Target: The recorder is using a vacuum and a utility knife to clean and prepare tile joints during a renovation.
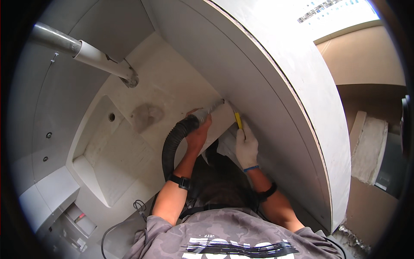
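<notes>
My bare left hand (199,131) is closed around the end of a black ribbed vacuum hose (173,134). Its grey, narrowing nozzle (212,108) points at the corner where a pale ledge (221,121) meets a tall curved grey panel (276,125). In a white knit glove, my right hand (247,146) grips a slim yellow-handled tool (238,121). A thin tip runs from that tool toward the same seam, close to the nozzle's mouth; its exact kind is too small to tell.
A metal pipe in a white sleeve (101,59) crosses the upper left. The pale moulded base has a recess with a round hole (111,117) and a dusty brown patch (146,115). Beyond the panel's edge stands a rough block (370,149). A thin black cable (105,239) hangs at lower left.
</notes>
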`<state>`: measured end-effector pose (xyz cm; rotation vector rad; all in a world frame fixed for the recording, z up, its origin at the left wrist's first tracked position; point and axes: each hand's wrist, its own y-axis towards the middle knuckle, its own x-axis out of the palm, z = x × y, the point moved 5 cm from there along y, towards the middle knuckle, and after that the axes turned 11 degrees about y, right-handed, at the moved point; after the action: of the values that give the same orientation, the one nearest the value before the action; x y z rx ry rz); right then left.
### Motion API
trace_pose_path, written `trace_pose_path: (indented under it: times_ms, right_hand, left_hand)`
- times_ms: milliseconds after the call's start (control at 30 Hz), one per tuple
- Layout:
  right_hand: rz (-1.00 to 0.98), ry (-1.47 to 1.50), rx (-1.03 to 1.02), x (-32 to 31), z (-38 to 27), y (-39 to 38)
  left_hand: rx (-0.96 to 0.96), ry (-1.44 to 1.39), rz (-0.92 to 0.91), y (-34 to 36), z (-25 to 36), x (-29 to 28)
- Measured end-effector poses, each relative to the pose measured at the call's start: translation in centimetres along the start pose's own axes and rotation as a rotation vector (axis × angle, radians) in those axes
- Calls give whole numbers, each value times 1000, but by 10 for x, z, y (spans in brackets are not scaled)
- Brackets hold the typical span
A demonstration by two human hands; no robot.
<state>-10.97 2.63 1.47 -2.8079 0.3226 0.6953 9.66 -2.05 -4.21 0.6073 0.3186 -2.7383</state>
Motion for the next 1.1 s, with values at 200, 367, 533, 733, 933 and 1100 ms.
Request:
trace_pose_path:
  times_ms: [200, 367, 533, 733, 933, 1100]
  right_hand:
    - [33, 31, 23, 1, 1, 4]
    - [15, 43, -18, -2, -5, 2]
    - [-9, -25, -23, 3, -9, 7]
    - [-124, -17, 110, 18, -19, 31]
    - [-81, 45, -190, 35, -51, 51]
    - [-110, -5, -172, 36, -68, 54]
  left_hand:
    - [3, -56, 23, 1, 12, 3]
    - [61, -8, -2, 3, 3, 4]
    - [66, -108, -15, 3, 4, 2]
    - [12, -74, 132, 56, -7, -14]
    - [61, -382, 440, 177, -26, -40]
    - [328, -265, 707, 274, 9, -83]
